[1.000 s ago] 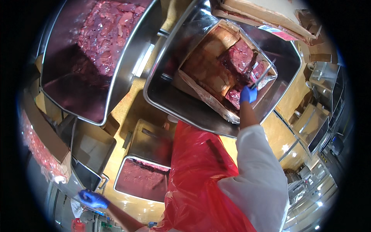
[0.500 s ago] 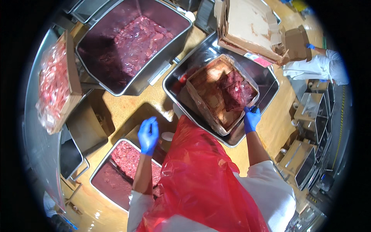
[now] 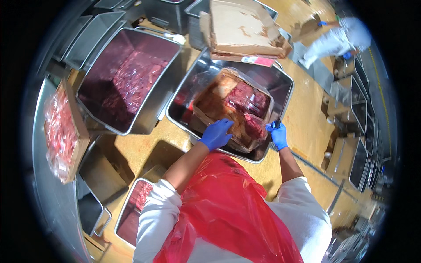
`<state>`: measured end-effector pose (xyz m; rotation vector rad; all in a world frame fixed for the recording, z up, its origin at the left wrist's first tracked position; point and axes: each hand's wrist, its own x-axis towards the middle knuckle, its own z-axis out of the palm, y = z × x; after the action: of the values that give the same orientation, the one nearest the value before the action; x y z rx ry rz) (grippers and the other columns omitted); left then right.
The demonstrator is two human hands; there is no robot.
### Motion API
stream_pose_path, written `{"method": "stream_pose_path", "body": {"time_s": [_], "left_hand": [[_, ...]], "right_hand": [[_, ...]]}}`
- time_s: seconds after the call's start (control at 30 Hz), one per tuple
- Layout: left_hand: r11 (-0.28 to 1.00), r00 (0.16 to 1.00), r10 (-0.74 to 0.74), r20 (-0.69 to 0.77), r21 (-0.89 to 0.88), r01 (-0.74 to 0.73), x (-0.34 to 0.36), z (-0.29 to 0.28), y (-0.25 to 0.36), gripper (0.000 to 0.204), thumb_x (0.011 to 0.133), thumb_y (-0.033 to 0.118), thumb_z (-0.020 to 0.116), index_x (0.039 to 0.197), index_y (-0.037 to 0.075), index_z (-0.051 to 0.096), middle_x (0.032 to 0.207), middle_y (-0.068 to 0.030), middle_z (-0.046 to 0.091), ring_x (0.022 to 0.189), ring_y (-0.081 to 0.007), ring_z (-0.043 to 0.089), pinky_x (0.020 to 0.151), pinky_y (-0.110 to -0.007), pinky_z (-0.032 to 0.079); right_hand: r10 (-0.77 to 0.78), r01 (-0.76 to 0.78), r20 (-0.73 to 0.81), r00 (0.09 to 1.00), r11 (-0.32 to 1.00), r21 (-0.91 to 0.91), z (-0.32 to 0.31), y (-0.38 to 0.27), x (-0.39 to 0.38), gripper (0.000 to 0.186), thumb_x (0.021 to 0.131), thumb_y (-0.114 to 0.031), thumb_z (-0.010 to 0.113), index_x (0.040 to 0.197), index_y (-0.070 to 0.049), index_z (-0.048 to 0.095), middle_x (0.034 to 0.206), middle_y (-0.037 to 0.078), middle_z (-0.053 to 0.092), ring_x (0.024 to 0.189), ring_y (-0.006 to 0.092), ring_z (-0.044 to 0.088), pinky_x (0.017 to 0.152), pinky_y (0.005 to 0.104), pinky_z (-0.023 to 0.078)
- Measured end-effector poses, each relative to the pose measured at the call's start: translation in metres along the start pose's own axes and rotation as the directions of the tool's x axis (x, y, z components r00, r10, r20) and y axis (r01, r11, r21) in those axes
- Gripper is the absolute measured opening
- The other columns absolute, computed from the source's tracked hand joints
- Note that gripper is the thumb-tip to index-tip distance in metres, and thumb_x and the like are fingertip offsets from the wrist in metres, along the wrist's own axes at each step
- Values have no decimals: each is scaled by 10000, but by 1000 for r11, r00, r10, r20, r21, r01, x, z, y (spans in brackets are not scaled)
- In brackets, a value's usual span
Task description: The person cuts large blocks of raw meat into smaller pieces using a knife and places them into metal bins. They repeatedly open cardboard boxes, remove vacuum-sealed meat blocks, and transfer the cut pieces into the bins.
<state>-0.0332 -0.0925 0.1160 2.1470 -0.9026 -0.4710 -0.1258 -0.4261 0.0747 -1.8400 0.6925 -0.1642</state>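
A cardboard box with a plastic liner [image 3: 206,103] lies tilted inside a steel tub [image 3: 175,109] in front of me. Dark red meat [image 3: 246,97] fills its far right part, and a smaller piece of meat [image 3: 255,126] lies nearer my right hand. My left hand [image 3: 216,133], blue-gloved, reaches over the box's near left edge, fingers stretched and holding nothing. At the tub's right side my right hand [image 3: 278,135], also gloved, is closed round the dark handle of a knife [image 3: 277,124]; its blade barely shows.
A large tub of meat [image 3: 127,131] stands at left, with a smaller meat tub [image 3: 125,221] nearer me. Bagged meat in a carton [image 3: 61,131] sits on the far-left metal surface. Flattened cardboard [image 3: 243,28] rests beyond the box. A co-worker [image 3: 337,39] is at upper right.
My left hand has moved right and forward from open air to the box's edge. The meat in the box now lies as two separate portions. My view has shifted.
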Motion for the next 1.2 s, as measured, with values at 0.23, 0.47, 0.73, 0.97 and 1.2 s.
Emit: {"method": "stream_pose_path", "body": {"time_s": [0.23, 0.47, 0.73, 0.97, 1.2], "left_hand": [[995, 999, 39, 31, 90, -42, 116, 50, 29, 669, 860, 173, 668, 1475, 128, 406, 1452, -188, 451, 1254, -398, 503, 1000, -496, 479], [999, 956, -6, 293, 39, -6, 167, 54, -12, 537, 806, 134, 723, 1318, 140, 561, 1414, -194, 463, 1179, -424, 540, 950, -485, 488], [966, 942, 189, 277, -225, -127, 178, 99, -41, 688, 783, 100, 759, 1399, 187, 464, 1492, -149, 375, 1200, -412, 529, 1000, -453, 496], [965, 964, 233, 128, -156, -213, 183, 65, 0, 379, 856, 115, 665, 1230, 167, 629, 1310, -98, 536, 1136, -346, 573, 916, -452, 525], [946, 934, 309, 180, -161, -282, 193, 91, -43, 111, 865, 133, 605, 952, 94, 662, 980, -158, 667, 924, -381, 641, 801, -484, 531]], "right_hand": [[114, -147, 171, 979, 970, 195, -28, -36, -9, 286, 759, 43, 778, 772, -100, 531, 850, 56, 679, 808, 160, 661, 779, 327, 546], [168, -200, 177, 970, 962, 185, -31, -26, 0, 290, 761, 26, 788, 759, -104, 528, 790, 6, 617, 789, 130, 631, 771, 316, 534], [233, -242, 277, 932, 970, -1, -34, -49, 6, 284, 803, -46, 773, 705, -108, 514, 716, -43, 547, 674, 64, 526, 629, 274, 464], [348, -359, 396, 850, 932, -50, -33, -52, 8, 377, 745, 52, 761, 694, -106, 422, 813, 64, 662, 780, 134, 630, 742, 310, 531], [276, -304, 290, 916, 951, 55, -40, -46, 13, 310, 736, 65, 757, 723, -86, 486, 809, 58, 659, 782, 155, 641, 733, 319, 522]]}}
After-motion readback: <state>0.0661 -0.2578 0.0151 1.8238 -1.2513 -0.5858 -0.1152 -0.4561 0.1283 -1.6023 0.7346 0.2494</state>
